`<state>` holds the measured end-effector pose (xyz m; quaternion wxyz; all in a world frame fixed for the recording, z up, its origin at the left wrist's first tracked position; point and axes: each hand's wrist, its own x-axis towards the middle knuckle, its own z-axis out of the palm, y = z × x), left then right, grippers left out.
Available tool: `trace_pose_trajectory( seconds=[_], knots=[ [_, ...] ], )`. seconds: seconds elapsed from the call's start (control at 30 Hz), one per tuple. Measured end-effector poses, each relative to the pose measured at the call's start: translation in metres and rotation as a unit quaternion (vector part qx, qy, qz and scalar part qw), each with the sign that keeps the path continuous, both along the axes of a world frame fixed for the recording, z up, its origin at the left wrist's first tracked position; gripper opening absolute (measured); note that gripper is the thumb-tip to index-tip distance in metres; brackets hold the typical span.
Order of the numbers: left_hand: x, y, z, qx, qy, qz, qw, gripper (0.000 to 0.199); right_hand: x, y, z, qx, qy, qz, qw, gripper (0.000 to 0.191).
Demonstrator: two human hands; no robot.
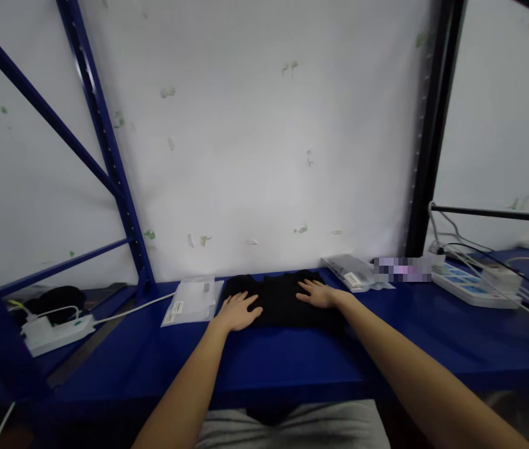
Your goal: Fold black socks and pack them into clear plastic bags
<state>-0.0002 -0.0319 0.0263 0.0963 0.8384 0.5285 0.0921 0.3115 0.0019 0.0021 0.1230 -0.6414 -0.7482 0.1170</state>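
Note:
A black cloth item [279, 302], perhaps a folded garment, lies flat on the blue shelf [292, 362] in front of me. My left hand [239, 312] rests palm down on its left part, fingers spread and thumb pointing right. On its right part lies my right hand [315, 294], also palm down with the fingers apart. Neither hand grips the cloth. Its exact kind cannot be made out, since the dark fabric shows few details.
Left of the cloth is a clear plastic bag [192, 300] with a label. Another plastic packet [352, 272] lies behind on the right. Power strips [472, 285] with cables sit at right and left. Blue rack posts [105, 137] and a white wall [264, 137] bound the shelf.

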Motion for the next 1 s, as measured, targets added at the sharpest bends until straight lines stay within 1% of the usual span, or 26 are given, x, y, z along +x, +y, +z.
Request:
trace_pose_trajectory(
  seconds=[0.1, 0.2, 0.33, 0.4, 0.43, 0.5, 0.57, 0.63, 0.73, 0.8, 0.87, 1.0],
  knots=[
    [0.002, 0.000, -0.004, -0.021, -0.008, 0.006, 1.000, 0.075, 0.006, 0.009, -0.005, 0.003, -0.013, 0.007, 1.000, 0.044],
    [0.005, -0.003, -0.005, -0.026, -0.020, 0.013, 0.999, 0.079, 0.007, 0.013, -0.010, 0.027, -0.013, 0.013, 0.999, 0.046],
    [0.004, -0.004, -0.004, -0.017, -0.044, 0.013, 0.999, 0.076, 0.007, 0.012, -0.017, 0.093, 0.013, 0.020, 0.995, 0.045],
    [0.003, -0.003, -0.004, -0.013, -0.059, 0.009, 0.998, 0.072, 0.010, 0.009, -0.018, 0.135, 0.031, 0.010, 0.990, 0.042],
    [0.002, -0.003, -0.004, -0.012, -0.066, 0.008, 0.998, 0.071, 0.013, 0.007, -0.017, 0.159, 0.040, -0.005, 0.986, 0.041],
    [0.001, -0.002, -0.003, -0.010, -0.080, 0.008, 0.997, 0.069, 0.021, 0.003, -0.014, 0.211, 0.055, -0.061, 0.974, 0.046],
    [0.001, -0.001, -0.003, -0.009, -0.092, 0.010, 0.996, 0.069, 0.030, -0.003, -0.009, 0.259, 0.068, -0.144, 0.953, 0.055],
    [0.001, -0.001, -0.003, -0.009, -0.101, 0.012, 0.995, 0.069, 0.040, -0.010, -0.007, 0.295, 0.078, -0.235, 0.923, 0.064],
    [0.000, -0.002, -0.004, -0.010, -0.102, 0.008, 0.995, 0.069, 0.053, -0.018, -0.010, 0.319, 0.096, -0.350, 0.875, 0.079],
    [-0.001, -0.003, -0.004, -0.010, -0.097, 0.005, 0.995, 0.069, 0.061, -0.020, -0.018, 0.309, 0.111, -0.399, 0.856, 0.088],
    [-0.002, -0.003, -0.005, -0.012, -0.091, 0.004, 0.996, 0.068, 0.067, -0.019, -0.026, 0.286, 0.124, -0.428, 0.848, 0.084],
    [-0.002, -0.002, -0.004, -0.021, -0.075, 0.004, 0.997, 0.069, 0.075, -0.015, -0.034, 0.249, 0.138, -0.446, 0.848, 0.058]
  ],
)
